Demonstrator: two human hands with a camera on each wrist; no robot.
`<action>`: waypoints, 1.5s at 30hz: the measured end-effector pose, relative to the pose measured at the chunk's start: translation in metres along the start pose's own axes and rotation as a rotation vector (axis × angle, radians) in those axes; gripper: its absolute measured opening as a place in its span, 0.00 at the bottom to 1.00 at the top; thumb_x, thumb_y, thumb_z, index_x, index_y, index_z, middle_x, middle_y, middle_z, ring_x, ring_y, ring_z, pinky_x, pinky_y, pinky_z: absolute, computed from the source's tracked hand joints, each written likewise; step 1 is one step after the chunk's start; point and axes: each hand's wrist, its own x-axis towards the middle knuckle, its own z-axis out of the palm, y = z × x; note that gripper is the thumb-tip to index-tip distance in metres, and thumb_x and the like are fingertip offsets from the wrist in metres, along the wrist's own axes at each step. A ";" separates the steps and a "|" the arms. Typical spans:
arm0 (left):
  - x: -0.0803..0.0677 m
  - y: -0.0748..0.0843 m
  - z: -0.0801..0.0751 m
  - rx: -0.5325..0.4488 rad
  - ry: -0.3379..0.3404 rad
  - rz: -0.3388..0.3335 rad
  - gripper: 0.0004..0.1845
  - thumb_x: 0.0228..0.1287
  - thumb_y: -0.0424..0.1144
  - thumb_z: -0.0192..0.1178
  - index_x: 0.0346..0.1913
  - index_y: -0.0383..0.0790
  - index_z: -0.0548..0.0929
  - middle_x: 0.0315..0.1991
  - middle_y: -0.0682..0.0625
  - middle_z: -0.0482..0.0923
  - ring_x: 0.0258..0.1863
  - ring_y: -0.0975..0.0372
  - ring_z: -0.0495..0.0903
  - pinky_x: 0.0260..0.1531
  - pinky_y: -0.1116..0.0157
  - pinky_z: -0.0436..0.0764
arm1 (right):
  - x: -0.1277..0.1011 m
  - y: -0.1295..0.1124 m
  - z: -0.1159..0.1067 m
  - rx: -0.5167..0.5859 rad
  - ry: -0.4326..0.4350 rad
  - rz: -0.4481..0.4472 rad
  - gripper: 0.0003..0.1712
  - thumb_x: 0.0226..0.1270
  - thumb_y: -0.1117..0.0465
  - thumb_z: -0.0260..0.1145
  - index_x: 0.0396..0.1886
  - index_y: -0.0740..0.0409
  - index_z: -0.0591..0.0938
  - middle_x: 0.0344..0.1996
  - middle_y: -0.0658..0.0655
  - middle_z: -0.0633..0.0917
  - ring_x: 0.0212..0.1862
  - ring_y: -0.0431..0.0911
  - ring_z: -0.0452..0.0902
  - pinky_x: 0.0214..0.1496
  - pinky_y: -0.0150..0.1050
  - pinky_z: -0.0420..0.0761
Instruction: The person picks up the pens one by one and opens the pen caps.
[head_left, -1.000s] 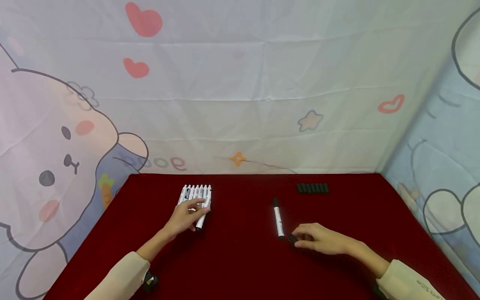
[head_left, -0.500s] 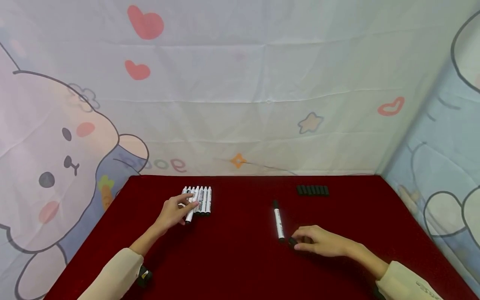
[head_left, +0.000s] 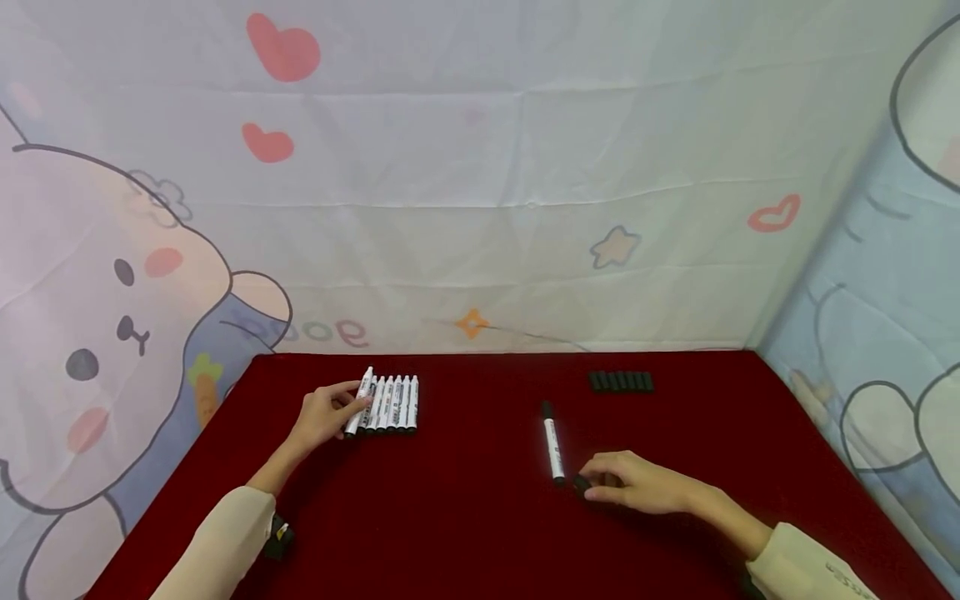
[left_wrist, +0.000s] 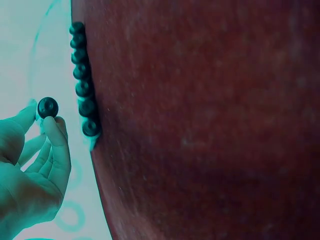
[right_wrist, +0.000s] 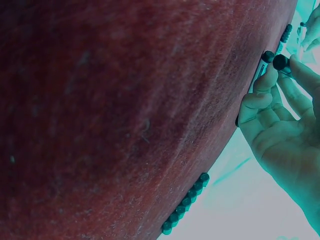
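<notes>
The left hand pinched one white marker by its barrel at the left end of the row of markers, with its end lifted off the red table; in the left wrist view the thumb and fingertips curled round the dark butt of that marker beside the line of other butts. The right hand rested near the front of the table, its fingers curled round a small black cap just beside the tip of a lone marker that lay by itself. A row of black caps sat well apart, near the back edge. Judging by this, the step in hand was the picking out of one marker from the row while a cap was held ready; the next move would call for the two hands to meet and for the cap to line up squarely with a tip. Against the earlier frames, the left hand had shifted from the right end of the row to its left end, and the right hand had hardly moved.
</notes>
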 end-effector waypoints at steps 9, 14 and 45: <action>0.006 -0.011 -0.011 -0.040 -0.014 -0.119 0.29 0.73 0.44 0.63 0.69 0.29 0.74 0.42 0.32 0.84 0.20 0.59 0.80 0.19 0.64 0.84 | 0.001 0.002 0.001 0.010 -0.003 0.000 0.23 0.80 0.51 0.58 0.59 0.66 0.80 0.54 0.59 0.85 0.49 0.35 0.78 0.51 0.30 0.82; 0.005 -0.025 -0.011 -0.060 -0.020 -0.180 0.31 0.75 0.45 0.62 0.70 0.27 0.72 0.47 0.29 0.83 0.21 0.60 0.80 0.22 0.64 0.85 | 0.002 0.003 0.004 0.015 -0.010 0.007 0.22 0.80 0.51 0.58 0.59 0.63 0.80 0.55 0.59 0.85 0.53 0.39 0.80 0.53 0.31 0.82; 0.013 -0.035 -0.010 0.024 0.017 -0.166 0.28 0.73 0.42 0.63 0.66 0.24 0.76 0.40 0.31 0.84 0.22 0.64 0.79 0.19 0.66 0.84 | -0.001 0.000 0.001 0.013 -0.030 0.001 0.23 0.80 0.51 0.58 0.59 0.65 0.80 0.47 0.52 0.84 0.44 0.30 0.76 0.47 0.30 0.82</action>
